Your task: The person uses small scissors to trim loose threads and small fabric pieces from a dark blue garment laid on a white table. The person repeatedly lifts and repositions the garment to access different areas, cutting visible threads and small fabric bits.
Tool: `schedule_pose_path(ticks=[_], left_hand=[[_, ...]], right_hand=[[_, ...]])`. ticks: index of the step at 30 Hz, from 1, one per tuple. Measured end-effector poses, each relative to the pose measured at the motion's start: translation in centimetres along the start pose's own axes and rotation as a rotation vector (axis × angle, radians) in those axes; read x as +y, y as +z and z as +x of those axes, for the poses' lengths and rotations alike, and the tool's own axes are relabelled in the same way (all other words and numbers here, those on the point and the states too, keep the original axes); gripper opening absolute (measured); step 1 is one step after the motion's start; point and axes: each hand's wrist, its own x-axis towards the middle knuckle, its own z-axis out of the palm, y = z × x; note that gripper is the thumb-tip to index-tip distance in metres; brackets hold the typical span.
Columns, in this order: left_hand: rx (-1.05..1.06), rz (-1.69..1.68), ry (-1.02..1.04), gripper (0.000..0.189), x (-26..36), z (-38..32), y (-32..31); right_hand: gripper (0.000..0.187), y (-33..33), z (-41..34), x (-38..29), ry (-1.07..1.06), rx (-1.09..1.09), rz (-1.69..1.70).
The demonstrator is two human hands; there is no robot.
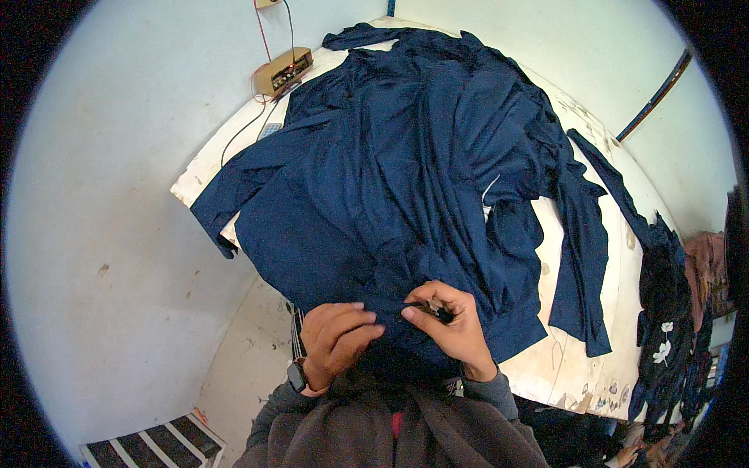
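Note:
A navy blue long-sleeved garment lies spread and wrinkled before me, its near edge hanging toward my body. My left hand rests on the near part of the cloth, fingers bent and slightly blurred. Its thumb is hidden, so whether it pinches the fabric is unclear. To the right, my right hand curls around a small dark tool with a metallic glint, possibly thread snips, mostly covered by the fingers. The right thumb and index fingertips nearly meet just above the cloth.
The pale, stained table curves around the garment. A brown box with wires and a remote control sit at back left. Dark clothes are heaped at right. Another person's hand shows at lower right. A wall stands left.

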Motion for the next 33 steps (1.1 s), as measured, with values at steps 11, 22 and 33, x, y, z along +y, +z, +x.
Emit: schedule_pose_path(ticks=[11,22,33], left_hand=[[-0.034,0.073,0.201,0.020,0.3,1.5,0.5],[-0.063,0.063,0.101,0.029,0.3,1.4,-0.1],[-0.040,0.038,0.171,0.028,0.1,1.3,0.4]], right_hand=[[0.016,-1.9,-0.1,-1.6,-0.214,0.284,-0.420],[0.027,-1.8,-2.7,-2.8,-0.243,0.200,-0.783],[0.027,-0.5,-2.0,-2.4,-0.351,0.212,-0.783]])
